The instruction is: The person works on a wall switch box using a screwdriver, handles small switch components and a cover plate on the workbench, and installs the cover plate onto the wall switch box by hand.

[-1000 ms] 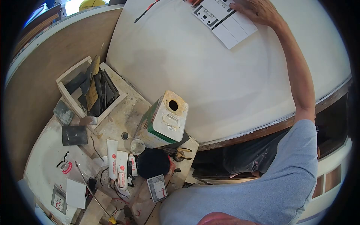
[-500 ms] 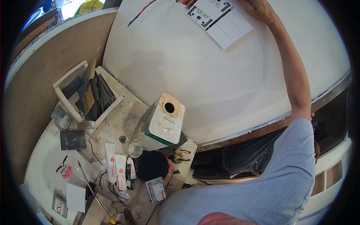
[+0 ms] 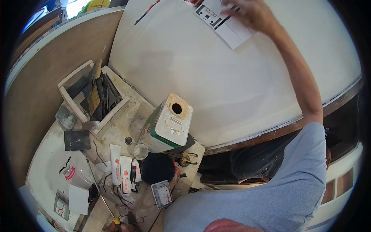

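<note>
My right hand (image 3: 253, 15) is raised at the top, over a white panel of switches and sockets (image 3: 232, 33) on the pale surface. Its fingers are spread and slightly blurred, with nothing visible in them. A red and black wire (image 3: 143, 16) sticks out left of the panel. Only the fingertips of my left hand (image 3: 123, 228) show at the bottom edge, closed around the yellow handle of a long screwdriver (image 3: 101, 193). Near it lie white tubes (image 3: 116, 164) and a small switch box (image 3: 162, 195).
A wooden box (image 3: 112, 114) holds dark sandpaper sheets. A metal can (image 3: 172, 125) stands upright beside a small clear cup (image 3: 141, 151), a black round pad (image 3: 157, 169) and pliers (image 3: 187, 157). A white plate (image 3: 78, 199) lies at lower left.
My right hand has moved down and left across the panel, its fingers now spread. My left fingertips have come into view at the screwdriver handle, and the screwdriver has shifted slightly up and right.
</note>
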`<state>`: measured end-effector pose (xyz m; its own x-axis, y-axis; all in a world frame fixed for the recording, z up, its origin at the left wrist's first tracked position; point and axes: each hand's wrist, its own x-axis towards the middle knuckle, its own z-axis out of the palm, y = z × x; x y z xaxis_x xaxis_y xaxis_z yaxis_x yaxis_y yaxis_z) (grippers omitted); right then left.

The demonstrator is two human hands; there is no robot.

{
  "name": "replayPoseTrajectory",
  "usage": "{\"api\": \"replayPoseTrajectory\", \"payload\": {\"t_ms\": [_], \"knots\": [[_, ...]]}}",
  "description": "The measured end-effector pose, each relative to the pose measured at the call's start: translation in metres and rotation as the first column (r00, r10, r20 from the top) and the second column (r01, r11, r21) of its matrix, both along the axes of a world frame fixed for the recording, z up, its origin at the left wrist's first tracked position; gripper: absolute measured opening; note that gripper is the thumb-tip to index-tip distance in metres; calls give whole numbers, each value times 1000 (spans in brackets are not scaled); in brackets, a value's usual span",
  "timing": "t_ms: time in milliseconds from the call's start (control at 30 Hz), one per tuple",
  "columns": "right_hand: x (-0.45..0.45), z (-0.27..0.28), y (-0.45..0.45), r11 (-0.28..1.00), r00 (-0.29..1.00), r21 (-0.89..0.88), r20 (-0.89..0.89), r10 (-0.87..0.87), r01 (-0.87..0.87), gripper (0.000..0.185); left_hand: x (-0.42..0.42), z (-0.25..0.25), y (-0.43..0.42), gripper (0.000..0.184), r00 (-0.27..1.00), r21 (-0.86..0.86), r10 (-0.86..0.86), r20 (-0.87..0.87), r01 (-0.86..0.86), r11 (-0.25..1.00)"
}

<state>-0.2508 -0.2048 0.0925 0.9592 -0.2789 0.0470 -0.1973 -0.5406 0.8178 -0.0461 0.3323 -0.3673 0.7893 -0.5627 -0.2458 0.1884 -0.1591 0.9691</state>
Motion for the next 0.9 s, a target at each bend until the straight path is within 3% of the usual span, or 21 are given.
{"api": "replayPoseTrajectory", "payload": {"t_ms": [67,200,333,400,600,900], "knots": [[7,-30,7,996,978,-22,-191,-87,84,17,1,1,-1,29,1000,-6,6,3,-6,1000],[10,-49,7,961,935,-35,-226,-275,274,26,3,3,1,29,1000,-3,10,11,-10,1000],[8,-50,2,969,944,-21,-223,-244,245,30,3,1,4,29,1000,-6,7,9,-7,1000],[3,-54,-2,992,976,-113,-199,-86,64,26,3,0,4,29,1000,-2,4,10,-4,1000],[-20,-67,-12,994,993,-103,-112,22,-33,20,3,1,4,29,1000,-7,-3,11,3,1000],[-24,-71,-9,993,998,-115,-56,0,-7,20,2,0,11,29,1000,-12,-20,12,20,1000]]}}
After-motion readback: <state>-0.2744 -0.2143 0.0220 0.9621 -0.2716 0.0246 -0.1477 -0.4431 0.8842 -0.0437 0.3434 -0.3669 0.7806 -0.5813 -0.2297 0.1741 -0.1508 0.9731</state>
